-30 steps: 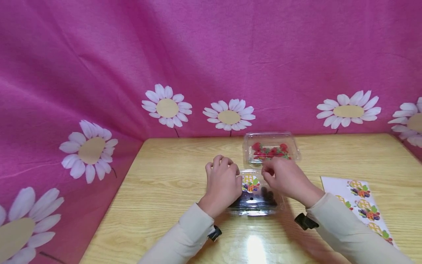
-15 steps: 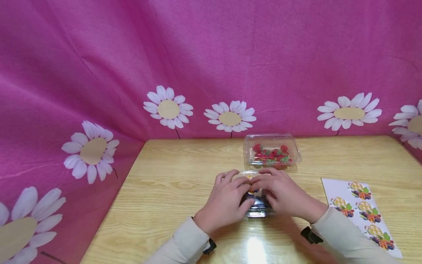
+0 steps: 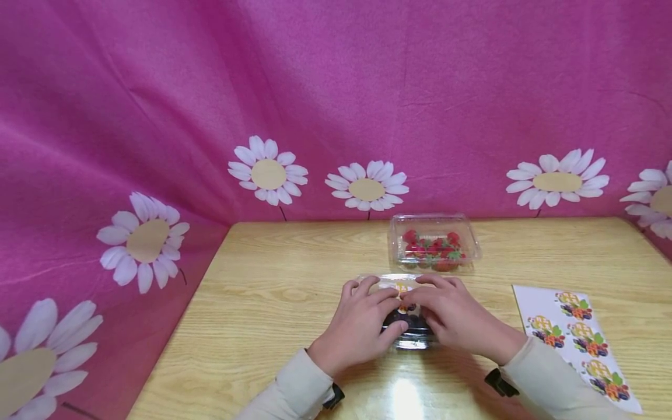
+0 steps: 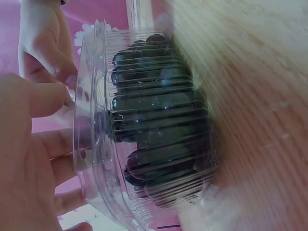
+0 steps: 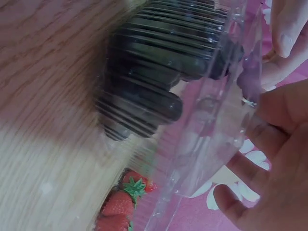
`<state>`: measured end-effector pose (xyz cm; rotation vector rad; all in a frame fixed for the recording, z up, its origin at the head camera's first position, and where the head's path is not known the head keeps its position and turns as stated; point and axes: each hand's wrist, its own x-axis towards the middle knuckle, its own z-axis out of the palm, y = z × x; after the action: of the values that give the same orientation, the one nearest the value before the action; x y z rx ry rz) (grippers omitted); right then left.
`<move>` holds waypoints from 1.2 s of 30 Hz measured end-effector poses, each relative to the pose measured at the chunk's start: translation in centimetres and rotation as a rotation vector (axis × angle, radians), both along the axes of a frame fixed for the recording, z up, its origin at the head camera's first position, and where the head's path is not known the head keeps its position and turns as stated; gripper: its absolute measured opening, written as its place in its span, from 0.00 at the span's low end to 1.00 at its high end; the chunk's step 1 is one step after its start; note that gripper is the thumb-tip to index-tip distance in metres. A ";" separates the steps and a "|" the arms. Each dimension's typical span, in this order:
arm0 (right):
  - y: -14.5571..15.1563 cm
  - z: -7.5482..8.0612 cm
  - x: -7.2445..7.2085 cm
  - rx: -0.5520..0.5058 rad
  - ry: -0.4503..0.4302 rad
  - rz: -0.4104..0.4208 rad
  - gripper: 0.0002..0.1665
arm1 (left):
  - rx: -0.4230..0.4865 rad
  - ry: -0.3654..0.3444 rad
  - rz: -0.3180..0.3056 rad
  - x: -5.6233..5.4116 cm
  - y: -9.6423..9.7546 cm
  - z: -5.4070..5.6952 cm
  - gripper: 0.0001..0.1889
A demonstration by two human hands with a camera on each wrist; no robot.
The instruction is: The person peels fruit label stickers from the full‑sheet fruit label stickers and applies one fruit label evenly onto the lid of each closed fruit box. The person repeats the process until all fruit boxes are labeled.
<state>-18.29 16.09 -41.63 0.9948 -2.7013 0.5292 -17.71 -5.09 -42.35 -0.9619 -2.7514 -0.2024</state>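
A clear plastic box (image 3: pixel 415 344) of dark grapes (image 4: pixel 159 110) stands closed on the table between the two hands. On top of its lid is a colourful fruit sticker (image 3: pixel 404 289), partly covered by fingers. My left hand (image 3: pixel 359 326) rests on the lid from the left, fingers spread and fingertips at the sticker. From the right, my right hand (image 3: pixel 464 315) touches the lid, its fingertips meeting the left ones near the sticker. Both wrist views show fingers (image 4: pixel 62 142) lying against the lid, not wrapped round the box.
Behind the grapes stands a second clear box (image 3: pixel 469 236) holding several strawberries (image 3: pixel 438 248). A white sheet (image 3: pixel 530 300) with several fruit stickers (image 3: pixel 588 338) lies to the right, partly under the right sleeve. A pink daisy-printed cloth (image 3: pixel 446 105) hangs behind the wooden table (image 3: pixel 252 291).
Both hands have come together over the lid; the right hand has moved left and down onto the sticker, the left hand's fingers spreading over it. In the last half second they barely shift.
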 end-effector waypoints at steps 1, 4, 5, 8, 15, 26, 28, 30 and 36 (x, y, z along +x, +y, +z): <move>0.0 0.0 0.0 -0.002 -0.001 -0.007 0.22 | 0.001 -0.001 0.001 0.0 0.0 0.0 0.21; 0.2 -0.1 0.0 -0.012 -0.004 -0.016 0.22 | 0.003 0.000 0.005 0.0 0.1 -0.1 0.20; 0.3 -0.1 0.0 -0.018 -0.010 -0.018 0.23 | 0.003 -0.002 0.006 0.0 0.1 0.0 0.20; 0.4 0.0 0.1 -0.046 -0.040 -0.017 0.24 | 0.011 -0.011 0.005 0.1 0.0 0.0 0.20; 0.2 0.4 0.0 -0.152 -0.077 -0.001 0.25 | 0.054 -0.017 -0.007 0.3 0.0 0.2 0.17; 0.1 0.3 0.2 -0.174 -0.063 0.004 0.24 | 0.066 -0.010 -0.001 0.6 0.0 0.2 0.18; 0.2 0.2 0.2 -0.179 -0.066 0.002 0.24 | 0.070 -0.011 0.007 0.7 0.0 0.2 0.18; 0.2 0.2 0.2 -0.188 -0.069 0.001 0.24 | 0.079 -0.013 0.016 0.7 0.0 0.1 0.18; 0.3 0.2 0.1 -0.194 -0.046 -0.004 0.23 | 0.115 -0.003 0.036 0.7 0.0 -0.2 0.18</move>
<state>-18.14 16.38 -41.45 0.9358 -2.6285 0.8059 -17.03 -5.13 -42.54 -0.8824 -2.7237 -0.3524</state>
